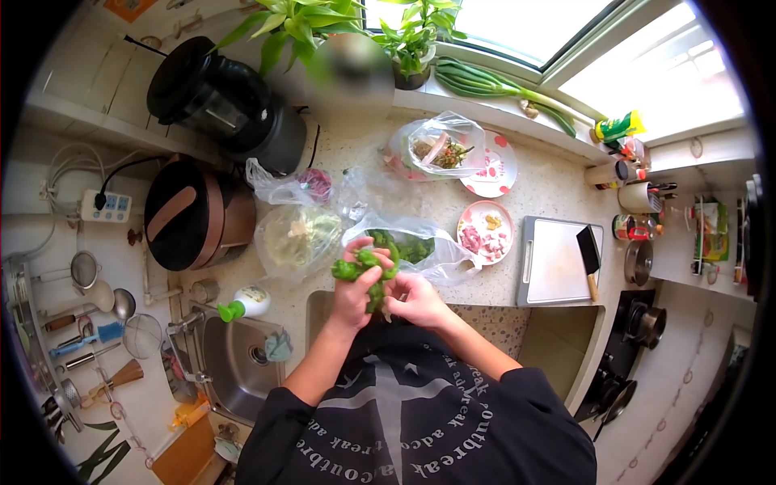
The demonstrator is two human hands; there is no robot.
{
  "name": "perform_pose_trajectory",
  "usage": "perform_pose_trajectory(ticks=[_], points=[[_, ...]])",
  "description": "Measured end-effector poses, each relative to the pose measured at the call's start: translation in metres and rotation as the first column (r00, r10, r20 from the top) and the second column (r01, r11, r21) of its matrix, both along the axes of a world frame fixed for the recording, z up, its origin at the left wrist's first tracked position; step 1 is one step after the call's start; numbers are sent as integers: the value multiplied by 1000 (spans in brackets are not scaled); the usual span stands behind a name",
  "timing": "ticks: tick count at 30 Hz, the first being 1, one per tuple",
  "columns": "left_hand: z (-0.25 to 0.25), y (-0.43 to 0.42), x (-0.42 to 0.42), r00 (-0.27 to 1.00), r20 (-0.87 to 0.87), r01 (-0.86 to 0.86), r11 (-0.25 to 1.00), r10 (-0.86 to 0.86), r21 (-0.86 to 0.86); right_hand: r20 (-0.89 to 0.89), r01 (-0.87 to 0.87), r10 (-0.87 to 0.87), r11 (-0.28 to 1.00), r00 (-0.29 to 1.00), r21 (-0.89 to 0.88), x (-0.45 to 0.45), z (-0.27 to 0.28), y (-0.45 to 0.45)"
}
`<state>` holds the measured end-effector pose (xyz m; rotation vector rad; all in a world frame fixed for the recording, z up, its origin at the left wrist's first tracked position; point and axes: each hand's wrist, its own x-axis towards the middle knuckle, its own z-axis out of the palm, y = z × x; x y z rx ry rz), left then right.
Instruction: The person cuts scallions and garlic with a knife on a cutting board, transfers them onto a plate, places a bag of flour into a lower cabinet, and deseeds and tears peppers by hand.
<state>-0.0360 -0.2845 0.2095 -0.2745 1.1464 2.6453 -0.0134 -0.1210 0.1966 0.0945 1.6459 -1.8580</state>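
Several green peppers [365, 260] are held in my left hand [353, 296], whose fingers curl round them above the counter's front edge. My right hand [417, 301] is close beside it, fingers pinched together at the lower end of the peppers; what exactly they grip is too small to tell. Just beyond both hands lies an open clear plastic bag [440, 257] with more green peppers [414, 247] inside. To its right, a plate [485, 212] carries pieces of pinkish meat and some yellowish bits.
A cutting board [550, 263] with a cleaver [589, 252] lies right. Bagged pale vegetables [301, 238], a rice cooker [194, 212], and a soap bottle [252, 302] by the sink [234, 356] are left. Behind are another plate [503, 162] and a food-scrap bag [440, 147].
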Motion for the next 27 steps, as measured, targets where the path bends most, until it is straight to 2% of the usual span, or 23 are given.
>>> perform_pose_trajectory(ticks=[2, 3, 4, 6, 7, 8, 10, 13, 16, 18, 20, 22, 23, 26, 27], points=[[9, -15, -7, 994, 58, -87, 996, 88, -15, -140, -88, 122, 971, 983, 224, 1, -3, 15], [11, -22, -11, 992, 32, -123, 992, 122, 16, -197, -120, 194, 934, 961, 336, -2, 1, 21], [12, -30, -15, 987, 7, -158, 986, 158, 48, -175, -107, 200, 895, 964, 434, -4, 9, 27], [13, -46, -18, 983, -31, -179, 982, 181, 59, -446, 134, 263, 718, 856, 683, -5, 7, 37], [16, -53, -17, 984, -38, -172, 982, 175, 75, -526, 258, 320, 604, 788, 754, -7, 1, 42], [18, -58, -17, 985, -45, -163, 982, 167, 91, -587, 353, 325, 556, 741, 753, -10, 0, 45], [18, -61, -16, 984, -25, -175, 982, 177, 71, -524, 339, 387, 452, 759, 825, -17, -8, 48], [17, -62, -13, 979, 25, -202, 979, 201, 33, -572, 379, 396, 466, 718, 799, -24, -3, 43], [8, -71, -3, 975, 51, -216, 976, 214, 29, -748, 539, 266, 554, 608, 634, -28, 15, 45], [1, -80, 2, 972, 49, -230, 973, 228, 33, -816, 690, 239, 440, 527, 574, -28, 23, 60], [-3, -84, 6, 968, 83, -237, 971, 237, -13, -775, 724, 272, 279, 571, 631, -31, 24, 76], [-6, -86, 8, 960, 122, -240, 965, 253, -107, -548, 467, 8, 513, 836, 720, -21, -10, 101], [-4, -83, 7, 971, 105, -186, 954, 215, -235, -411, 322, -31, 676, 911, 662, -26, -12, 104], [-15, -76, 7, 983, 138, -79, 953, 124, -293, -251, 237, -143, 888, 957, 394, -18, -11, 79], [-18, -73, 8, 982, 164, -40, 956, 91, -290, -249, 181, -98, 925, 963, 334, -20, -1, 64]])
